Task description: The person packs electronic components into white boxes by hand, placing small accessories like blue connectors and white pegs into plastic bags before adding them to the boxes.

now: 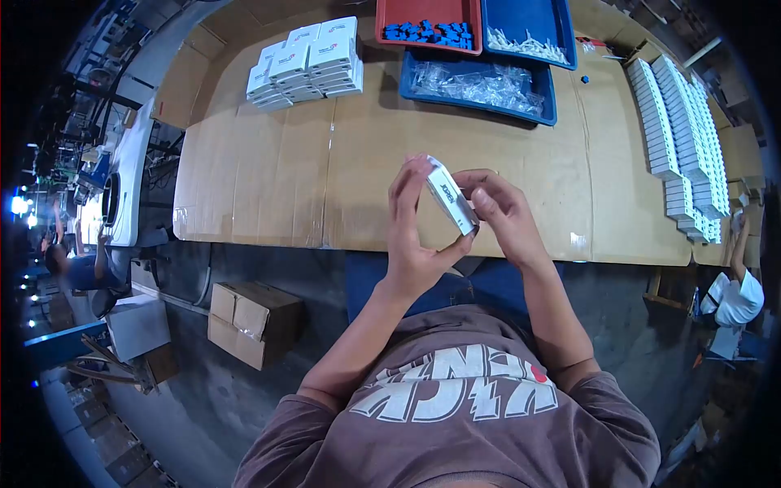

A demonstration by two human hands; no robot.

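Observation:
A small white box with dark lettering on its side is held tilted above the front part of the cardboard-covered table. My left hand grips it, fingers at its upper end and thumb at its lower end. My right hand is at the box's right side, with its thumb and fingers bent close together against the end of the box. What those fingertips hold, if anything, is hidden.
White boxes are stacked at the back left. A red tray holds blue parts; blue trays hold white pieces and clear bags. Long stacks of white boxes stand at right. People are at both sides.

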